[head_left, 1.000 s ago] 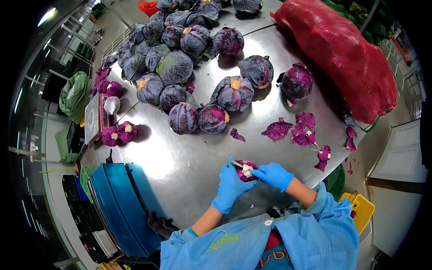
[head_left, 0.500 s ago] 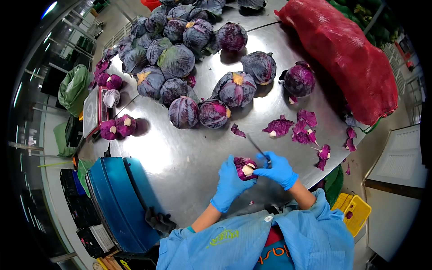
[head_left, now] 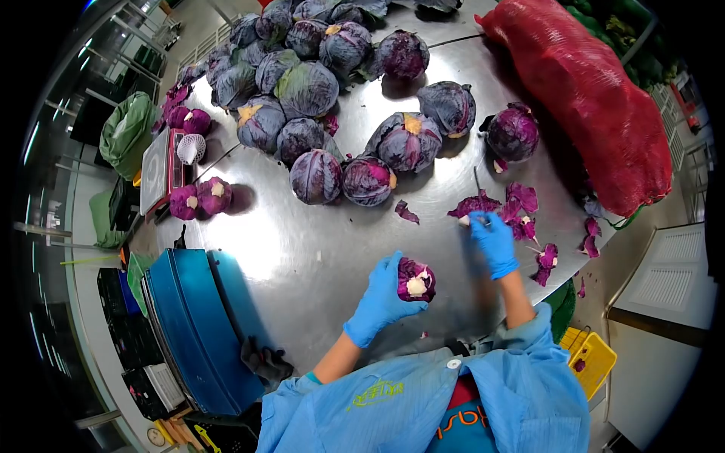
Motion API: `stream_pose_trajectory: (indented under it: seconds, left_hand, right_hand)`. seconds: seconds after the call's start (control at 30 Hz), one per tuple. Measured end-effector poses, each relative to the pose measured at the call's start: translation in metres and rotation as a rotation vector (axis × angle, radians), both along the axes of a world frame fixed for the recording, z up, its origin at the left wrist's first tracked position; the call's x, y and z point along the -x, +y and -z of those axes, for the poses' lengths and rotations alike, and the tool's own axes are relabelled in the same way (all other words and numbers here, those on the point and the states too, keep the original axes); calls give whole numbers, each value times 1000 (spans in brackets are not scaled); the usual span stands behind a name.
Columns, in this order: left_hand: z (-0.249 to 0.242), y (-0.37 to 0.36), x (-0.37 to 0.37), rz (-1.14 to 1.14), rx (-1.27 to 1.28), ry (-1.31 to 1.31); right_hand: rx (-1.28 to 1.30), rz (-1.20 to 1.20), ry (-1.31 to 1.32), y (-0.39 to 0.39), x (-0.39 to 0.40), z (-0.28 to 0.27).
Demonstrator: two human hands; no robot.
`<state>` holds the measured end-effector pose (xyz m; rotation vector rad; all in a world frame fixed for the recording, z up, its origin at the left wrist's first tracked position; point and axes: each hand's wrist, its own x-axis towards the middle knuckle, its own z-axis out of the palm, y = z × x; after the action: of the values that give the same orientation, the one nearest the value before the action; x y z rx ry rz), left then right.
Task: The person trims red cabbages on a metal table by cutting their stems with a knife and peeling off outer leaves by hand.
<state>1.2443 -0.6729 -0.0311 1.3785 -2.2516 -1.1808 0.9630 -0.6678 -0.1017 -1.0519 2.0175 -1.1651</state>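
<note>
My left hand (head_left: 380, 299), in a blue glove, is wrapped round a small red cabbage (head_left: 416, 280) with its pale cut stem facing up. My gloved right hand (head_left: 495, 243) is closed on a knife (head_left: 477, 181), whose thin dark blade points away from me. The knife hand is over the table beside loose purple leaf trimmings (head_left: 521, 198), apart from the cabbage. Part of the handle is hidden by the fingers.
Whole red cabbages (head_left: 308, 89) are piled at the far side of the steel table (head_left: 340, 241). Trimmed heads (head_left: 215, 195) sit by a scale (head_left: 156, 172) at the left. A blue bin (head_left: 198, 332) stands near left, and a full red mesh sack (head_left: 581, 98) lies at the right.
My right hand has moved away from the cabbage, to the right and farther forward, taking the knife to the leaf trimmings. The left hand still holds the cabbage.
</note>
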Motion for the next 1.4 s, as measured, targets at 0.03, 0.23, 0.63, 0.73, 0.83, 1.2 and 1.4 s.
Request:
stream_pose_trajectory:
  seconds: [0.03,0.23,0.63,0.73,0.83,1.2,1.4]
  left_hand:
    - [5,-1,-3,-23,-32,45]
    - [-4,-27,0,-120,-472,437]
    - [-3,-28,7,-123,-530,409]
    - [7,-25,9,-132,-507,455]
    - [-8,-29,10,-54,-414,317]
    - [4,-22,2,-188,-489,421]
    - [3,-24,-4,-104,-420,256]
  right_hand:
    - [-83,-29,135,1,9,-20]
    - [-112,-390,-327,42,-45,-36]
    - [-63,-568,-380,41,-71,-33]
    - [36,-686,181,44,-73,-37]
    - [162,-536,245,58,-75,-18]
    - [-110,-477,-76,38,-60,-69]
    - [83,-557,189,38,-69,-34]
